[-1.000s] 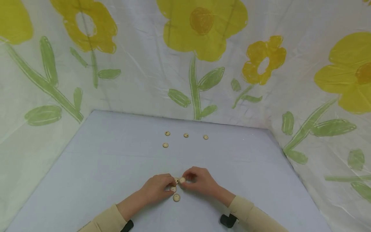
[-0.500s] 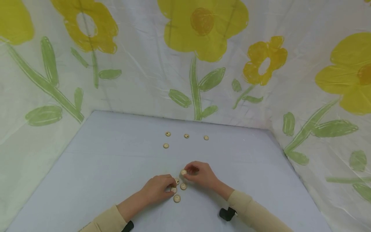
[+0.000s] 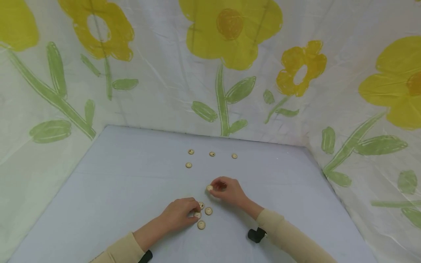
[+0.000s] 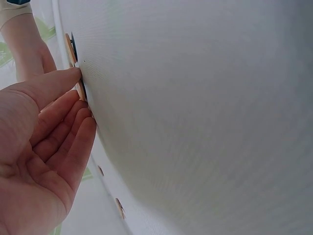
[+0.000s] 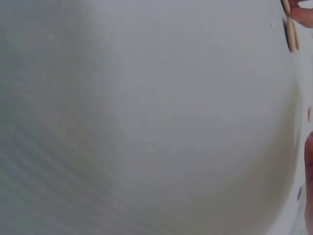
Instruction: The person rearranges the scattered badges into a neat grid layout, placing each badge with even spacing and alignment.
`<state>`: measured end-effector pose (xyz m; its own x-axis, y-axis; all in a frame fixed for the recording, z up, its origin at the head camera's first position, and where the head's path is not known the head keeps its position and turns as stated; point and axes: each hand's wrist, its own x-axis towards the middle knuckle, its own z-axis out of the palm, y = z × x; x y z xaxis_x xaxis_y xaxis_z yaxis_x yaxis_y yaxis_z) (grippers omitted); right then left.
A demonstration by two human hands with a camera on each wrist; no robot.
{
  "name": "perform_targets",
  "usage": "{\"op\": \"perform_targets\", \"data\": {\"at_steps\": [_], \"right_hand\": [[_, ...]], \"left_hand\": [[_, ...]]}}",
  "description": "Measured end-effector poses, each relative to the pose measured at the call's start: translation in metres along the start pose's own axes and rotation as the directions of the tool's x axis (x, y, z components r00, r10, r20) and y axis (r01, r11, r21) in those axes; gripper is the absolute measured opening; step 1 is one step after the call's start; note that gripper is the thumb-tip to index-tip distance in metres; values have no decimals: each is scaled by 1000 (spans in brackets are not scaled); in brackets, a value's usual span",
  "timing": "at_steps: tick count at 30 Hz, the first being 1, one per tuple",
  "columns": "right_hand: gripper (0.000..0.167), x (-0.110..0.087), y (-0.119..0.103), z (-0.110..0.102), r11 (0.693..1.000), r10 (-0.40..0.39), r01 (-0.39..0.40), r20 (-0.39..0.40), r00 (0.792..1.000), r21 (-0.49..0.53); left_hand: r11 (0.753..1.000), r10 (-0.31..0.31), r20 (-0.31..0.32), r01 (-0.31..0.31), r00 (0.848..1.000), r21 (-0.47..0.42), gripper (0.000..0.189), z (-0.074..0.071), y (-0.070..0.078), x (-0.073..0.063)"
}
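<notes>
In the head view, the right hand (image 3: 230, 190) pinches a small, round, pale wooden disc (image 3: 209, 187) between thumb and fingertips, just beyond the near cluster of discs and short of the four far discs (image 3: 212, 154). The left hand (image 3: 179, 213), its thumb and fingers curled together with hardly a gap, pinches a second pale wooden disc (image 3: 197, 215) among three loose wooden discs (image 3: 208, 210) on the pale flat tabletop (image 3: 98, 204). For a good carry, I would grip the first disc lightly by its rim, leave its face uncovered, pass low without brushing its neighbours, and lower it flat before parting the fingers. Being round, it has no long axis; its marked face turns toward the head camera, though its exact tilt cannot be told. In the left wrist view, the left thumb and fingertips meet at the second disc's thin edge, which lies close along the tabletop; whether it is lifted is unclear, and a light hold should avoid nudging the disc beyond it. In the right wrist view, only a strip of the right hand shows at the right edge, so its pinch cannot be judged there; near the upper corner, discs appear edge-on, their faces roughly parallel to the tabletop.
</notes>
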<state>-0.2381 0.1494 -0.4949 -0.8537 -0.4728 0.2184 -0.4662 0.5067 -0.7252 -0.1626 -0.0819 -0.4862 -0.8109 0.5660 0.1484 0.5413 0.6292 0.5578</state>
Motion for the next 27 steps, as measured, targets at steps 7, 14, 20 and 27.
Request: {"op": "perform_targets", "data": {"at_steps": [7,14,20,27], "right_hand": [[17,8,7,-2,999,36,-36,-21,999,-19],[16,18,14,-5,997,77,-78,-54,996,-15],[17,25,19,-8,995,95,-96,-82,992,-7],[17,32,21,-9,991,130,-131,-94,987,-5]], "left_hand": [[1000,-2,-5,2,1000,2,13,1,0,-1],[1000,-10,0,10,1000,9,13,-1,2,-1],[1000,-1,0,1,1000,-1,13,-3,4,-2],[1000,-10,14,10,1000,-7,11,-3,3,-1]]}}
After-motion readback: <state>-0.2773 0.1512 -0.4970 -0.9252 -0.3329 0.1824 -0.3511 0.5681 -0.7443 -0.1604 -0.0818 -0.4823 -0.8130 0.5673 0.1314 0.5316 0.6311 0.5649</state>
